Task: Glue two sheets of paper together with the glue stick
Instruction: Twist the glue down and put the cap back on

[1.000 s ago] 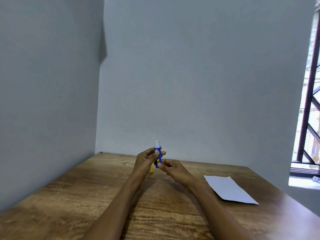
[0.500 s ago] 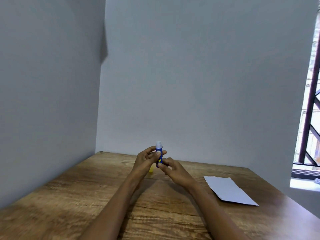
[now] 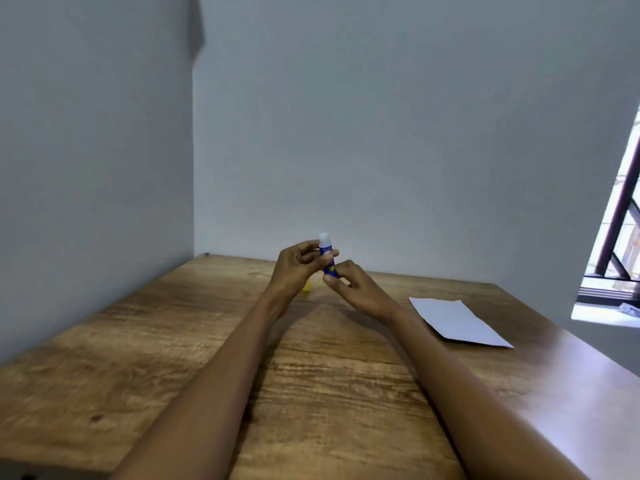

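Observation:
A blue glue stick with its white glue tip showing stands upright between both hands above the far middle of the wooden table. My left hand pinches its upper body with thumb and fingers. My right hand pinches its bottom end. A small yellow cap lies on the table behind my left hand, partly hidden. White paper lies flat to the right; I cannot tell whether it is one sheet or two.
Grey walls close off the table at the left and the back. A barred window with a bright sill is at the right. The table's right edge runs close to the paper.
The hands and glue stick stay nearly in place; my right fingers have shifted slightly at the stick's bottom end. The view has drifted a little.

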{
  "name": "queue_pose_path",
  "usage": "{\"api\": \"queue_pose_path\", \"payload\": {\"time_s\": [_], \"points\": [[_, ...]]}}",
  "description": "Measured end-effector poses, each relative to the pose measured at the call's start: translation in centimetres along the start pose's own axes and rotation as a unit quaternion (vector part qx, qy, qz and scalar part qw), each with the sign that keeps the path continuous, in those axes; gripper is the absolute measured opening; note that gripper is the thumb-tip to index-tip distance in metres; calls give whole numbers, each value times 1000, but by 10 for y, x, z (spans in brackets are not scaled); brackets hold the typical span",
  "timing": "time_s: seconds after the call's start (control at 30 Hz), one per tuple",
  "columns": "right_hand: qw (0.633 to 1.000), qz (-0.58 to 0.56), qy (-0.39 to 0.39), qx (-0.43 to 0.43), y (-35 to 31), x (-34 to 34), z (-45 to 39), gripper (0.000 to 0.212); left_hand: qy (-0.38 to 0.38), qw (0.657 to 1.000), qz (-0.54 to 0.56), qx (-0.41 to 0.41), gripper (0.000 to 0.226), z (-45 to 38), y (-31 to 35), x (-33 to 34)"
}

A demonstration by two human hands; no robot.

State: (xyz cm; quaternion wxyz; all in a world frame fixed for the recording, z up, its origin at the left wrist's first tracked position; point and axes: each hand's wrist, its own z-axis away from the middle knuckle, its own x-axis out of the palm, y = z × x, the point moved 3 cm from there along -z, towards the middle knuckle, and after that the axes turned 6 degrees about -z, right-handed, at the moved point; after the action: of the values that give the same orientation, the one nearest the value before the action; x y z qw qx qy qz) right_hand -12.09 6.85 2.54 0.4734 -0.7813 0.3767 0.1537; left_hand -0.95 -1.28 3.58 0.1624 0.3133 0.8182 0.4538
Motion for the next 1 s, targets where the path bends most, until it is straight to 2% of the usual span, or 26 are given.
{"api": "queue_pose_path", "payload": {"time_s": [0.1, 0.23, 0.3, 0.37, 0.43, 0.5, 0.57, 0.6, 0.67, 0.73, 0.8, 0.87, 0.93, 1.0], "points": [[1000, 19, 23, -9, -4, 1, -6, 29, 12, 1000, 13, 7, 19, 0, 3, -2], [969, 144, 200, 16, 0, 1, -10, 26, 28, 999, 15, 12, 24, -4, 4, -2], [958, 162, 238, 18, -4, 4, -9, 35, 23, 1000, 4, 7, 24, -3, 2, 2], [964, 155, 214, 33, -2, 7, -10, 37, 18, 1000, -13, -2, 24, -3, 0, 3], [983, 116, 136, 50, 3, 11, -12, 24, 22, 1000, -12, -10, 22, -3, -2, 0], [997, 22, 30, 65, 4, 17, -10, 19, 29, 999, -16, -12, 21, -4, -4, -6], [995, -55, -18, 78, 1, 15, -8, 22, 29, 999, -26, -16, 24, -5, -6, -8], [995, -59, -23, 81, 1, 13, -8, 25, 29, 999, -29, -18, 26, -5, -7, -8], [997, 7, 9, 81, 2, 7, -11, 28, 29, 999, -27, -12, 28, -5, -6, -6], [984, 103, 115, 88, 0, 0, -13, 28, 31, 999, -19, -8, 28, -4, -4, -4], [970, 130, 185, 86, -1, 2, -11, 29, 29, 999, -16, -10, 26, -3, -3, 0], [978, 96, 168, 84, 0, 8, -9, 30, 23, 1000, -18, -10, 25, -1, -3, 2], [993, 26, 90, 70, 5, 12, -8, 16, 28, 999, -15, -8, 23, 0, -4, 0], [998, -27, 11, 57, 10, 11, -5, 21, 38, 999, -9, -4, 23, -1, -2, -3]]}}
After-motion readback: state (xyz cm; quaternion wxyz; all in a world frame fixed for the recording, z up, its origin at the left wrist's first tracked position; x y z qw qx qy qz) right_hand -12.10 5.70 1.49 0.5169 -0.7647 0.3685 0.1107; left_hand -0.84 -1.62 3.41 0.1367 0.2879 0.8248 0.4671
